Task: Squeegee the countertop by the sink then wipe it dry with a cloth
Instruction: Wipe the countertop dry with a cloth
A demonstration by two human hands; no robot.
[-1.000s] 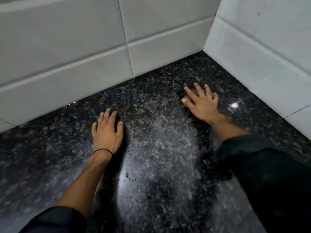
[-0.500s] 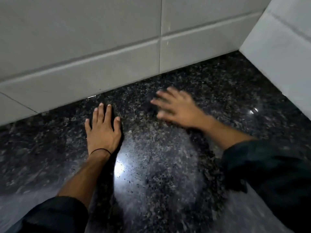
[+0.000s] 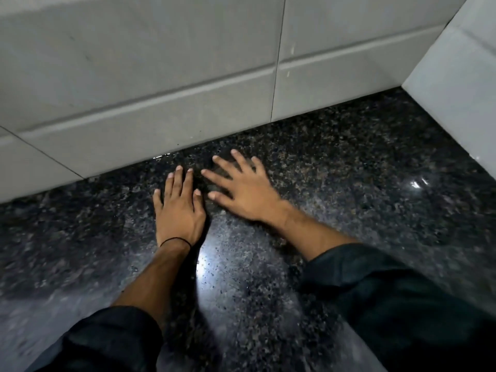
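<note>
The countertop (image 3: 349, 183) is dark speckled granite, glossy, with small water drops near its middle. My left hand (image 3: 178, 210) lies flat on it, palm down, fingers together, with a thin black band at the wrist. My right hand (image 3: 243, 187) lies flat just to the right of it, fingers spread, its thumb almost touching the left thumb. Both hands hold nothing. No squeegee, cloth or sink is in view.
A pale tiled wall (image 3: 161, 89) runs along the back edge of the counter, just beyond the fingertips. A second tiled wall (image 3: 461, 84) closes the corner at the right. A bright light glare (image 3: 202, 264) sits on the stone below the hands.
My right hand has slid left across the counter from near the corner until it is beside my left hand. The left hand stayed flat in place. The view has turned left.
</note>
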